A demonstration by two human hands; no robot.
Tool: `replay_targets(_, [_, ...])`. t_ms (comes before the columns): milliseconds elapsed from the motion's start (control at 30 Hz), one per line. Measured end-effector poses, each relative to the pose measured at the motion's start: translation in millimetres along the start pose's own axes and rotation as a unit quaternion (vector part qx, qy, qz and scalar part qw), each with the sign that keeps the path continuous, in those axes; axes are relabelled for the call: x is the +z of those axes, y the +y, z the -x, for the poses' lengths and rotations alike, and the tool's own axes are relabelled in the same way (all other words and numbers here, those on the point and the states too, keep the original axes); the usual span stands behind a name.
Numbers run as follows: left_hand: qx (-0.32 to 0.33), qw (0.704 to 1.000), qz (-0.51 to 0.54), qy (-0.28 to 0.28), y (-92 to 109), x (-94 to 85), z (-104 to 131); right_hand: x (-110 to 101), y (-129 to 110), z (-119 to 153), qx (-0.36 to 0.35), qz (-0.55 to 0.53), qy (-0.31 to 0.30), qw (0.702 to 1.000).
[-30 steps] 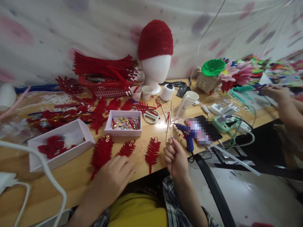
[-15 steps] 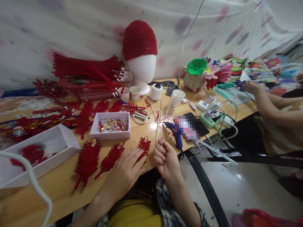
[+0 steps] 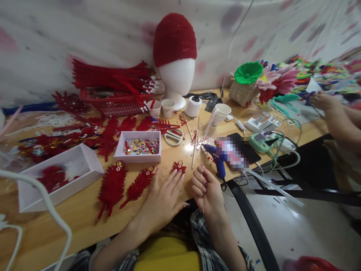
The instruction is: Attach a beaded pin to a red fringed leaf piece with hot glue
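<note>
My left hand (image 3: 165, 197) lies flat, fingers spread, on a red feather-shaped ornament (image 3: 178, 167) at the table's front edge; only the ornament's jewelled top shows. My right hand (image 3: 207, 188) is closed around a thin stick that points down past the table edge. Two more red feather ornaments (image 3: 113, 186) (image 3: 140, 182) lie to the left. A pink box of coloured gems (image 3: 140, 146) sits just behind them. A blue glue gun (image 3: 216, 158) lies right of my right hand.
A white mannequin head with a red hat (image 3: 175, 56) stands at the back. A red basket of red stems (image 3: 113, 101), paper cups (image 3: 162, 108), scissors (image 3: 174, 136), a white tray (image 3: 56, 177) and cables crowd the table. Another person's hand (image 3: 324, 101) works at the far right.
My left hand slid right from the middle ornament onto the rightmost one and spread flat over it. My right hand drew back toward the table edge with the stick.
</note>
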State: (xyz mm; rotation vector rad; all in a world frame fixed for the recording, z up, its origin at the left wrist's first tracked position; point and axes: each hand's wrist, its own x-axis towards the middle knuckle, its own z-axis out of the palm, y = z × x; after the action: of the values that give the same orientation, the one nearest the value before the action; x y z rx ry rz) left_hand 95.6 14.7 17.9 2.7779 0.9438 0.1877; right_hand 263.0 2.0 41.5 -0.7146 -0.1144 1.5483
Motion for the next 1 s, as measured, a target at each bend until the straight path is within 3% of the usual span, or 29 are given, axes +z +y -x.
replay_targets(133, [-0.03,0.997,-0.05,0.044,2.2,13.4,-11.5,-1.9,-2.3,0.2,-0.002,0.008,-0.001,1.0])
replay_targets(300, [-0.023,0.999,-0.037,0.012,1.9,23.6,-17.1,-3.2,-4.3,-1.6,0.017,-0.024,0.02,0.999])
replay_targets(467, [-0.042,0.999,-0.025,0.009,6.6,15.2,-19.6,-0.3,-5.8,-5.3,0.023,-0.027,0.013,0.999])
replay_targets(633, [-0.045,0.995,0.061,0.066,13.2,-7.7,-25.6,5.4,-6.8,-4.9,0.015,-0.03,0.011,0.999])
replay_targets(700, [-0.057,0.981,0.161,0.092,14.5,-21.3,-25.3,10.7,-9.0,-5.0,-0.012,-0.029,0.02,0.999])
replay_targets(833, [-0.126,0.916,0.357,0.132,13.6,-39.8,-17.6,24.6,-11.8,-10.6,-0.091,-0.016,0.035,0.995])
replay_targets(1000, [-0.101,0.855,0.49,0.136,13.1,-34.9,-8.0,38.0,4.5,-22.8,-0.153,-0.02,0.077,0.985])
